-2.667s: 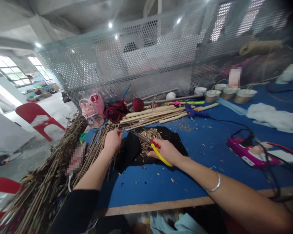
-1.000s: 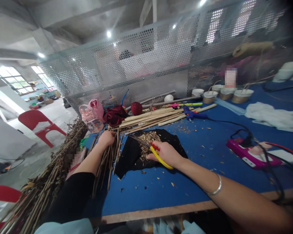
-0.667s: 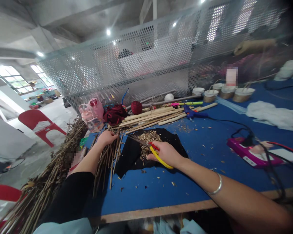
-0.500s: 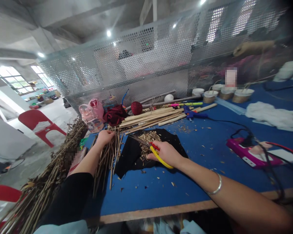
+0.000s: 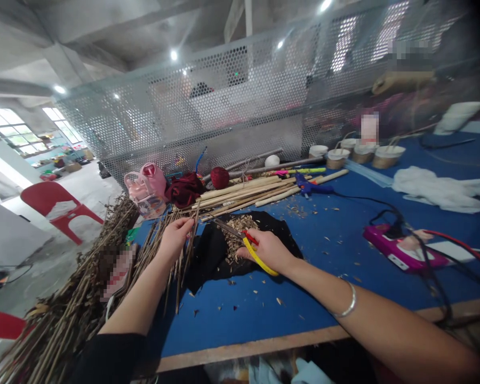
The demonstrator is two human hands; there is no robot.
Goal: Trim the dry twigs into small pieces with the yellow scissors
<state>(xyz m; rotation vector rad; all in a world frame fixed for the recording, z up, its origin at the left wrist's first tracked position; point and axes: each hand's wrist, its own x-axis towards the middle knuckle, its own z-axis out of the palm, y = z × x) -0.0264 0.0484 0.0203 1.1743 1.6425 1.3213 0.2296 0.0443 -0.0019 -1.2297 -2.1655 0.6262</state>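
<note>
1. Two bare hands work before us: the left hand (image 5: 175,239) pinches a thin brown stem (image 5: 196,214) at its fingertips; the right hand (image 5: 270,249) grips the scissors (image 5: 249,247), fingers wrapped round the handles.
2. We see smooth metal blades and curved red-and-yellow handles on the scissors, and between and below the hands a crumpled, matte black cloth (image 5: 208,256) bearing a heap of rough, pale-and-brown flakes (image 5: 240,224).
3. Around the left hand we find straight, dry stalks (image 5: 152,242); farther left of it, a coarse, leafy brown bundle (image 5: 76,277).
4. The scissors lie just above the cloth, between the hands; we read their long axis as diagonal, tips pointing forward and left, towards the left fingertips.
5. The pinched stem slants, its upper end leaning away from us.
6. Under both hands we have a blue worktop (image 5: 312,282), flecked with debris; beyond them, smooth pale sticks (image 5: 240,191) and a perforated metal panel (image 5: 200,122). Well left of the left hand, a red chair (image 5: 50,200) stands on a grey floor (image 5: 96,189).
</note>
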